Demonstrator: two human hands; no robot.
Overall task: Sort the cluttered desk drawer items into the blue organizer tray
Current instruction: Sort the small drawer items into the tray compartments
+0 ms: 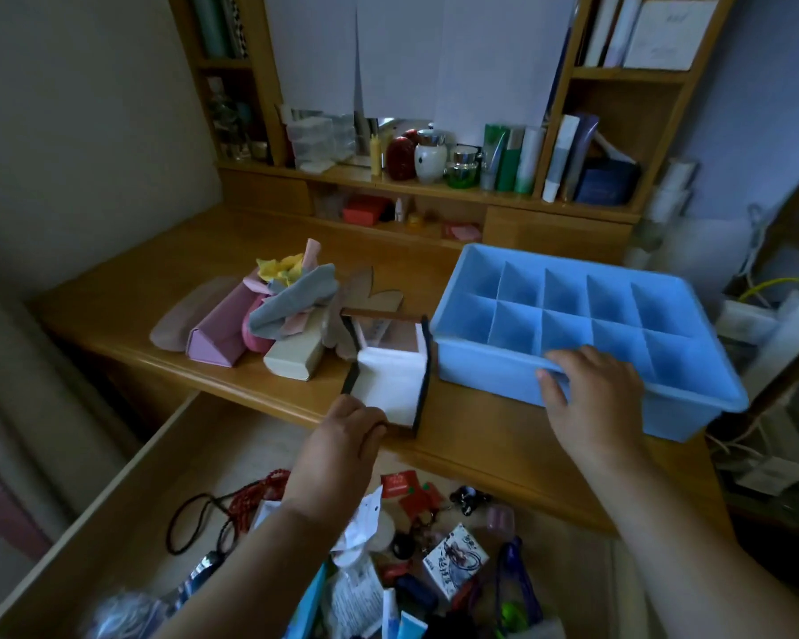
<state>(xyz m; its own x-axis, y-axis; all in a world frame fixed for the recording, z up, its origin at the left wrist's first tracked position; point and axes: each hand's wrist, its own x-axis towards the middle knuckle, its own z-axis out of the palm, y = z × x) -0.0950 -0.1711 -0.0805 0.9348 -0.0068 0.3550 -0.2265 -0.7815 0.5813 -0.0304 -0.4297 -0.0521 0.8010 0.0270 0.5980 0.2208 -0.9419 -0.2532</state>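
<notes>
Right hand (593,392) grips the near rim of the blue organizer tray (490,362), fingers curled over the edge into a front compartment, thumb down on the outer wall. Left hand (347,428) holds the near corner of a white box (390,385) with dark edges, fingers curled round the black edge strip; exact finger placement is partly hidden by the back of the hand.

Head view only: tray sits on the right part of the wooden desk top (480,449), ten compartments in two rows of five, all showing bare blue floors. White box stands just left of the tray, touching or nearly touching its left wall; can't tell which. Further left on the desk, a heap: pink triangular case (218,334), flat pinkish pouch (181,320), beige box (294,357), grey cloth (291,302) draped on top, yellow crumpled piece (277,269) behind.

Open drawer (125,491) below the desk edge, under both forearms. Inside: red bead string (259,491), black cord loop (190,523), red cards (400,484), small printed box (455,558), white paper packets (356,588), blue lanyard (513,574), other small bits too blurred to name. Shelf at the back holds bottles and jars (462,168).
</notes>
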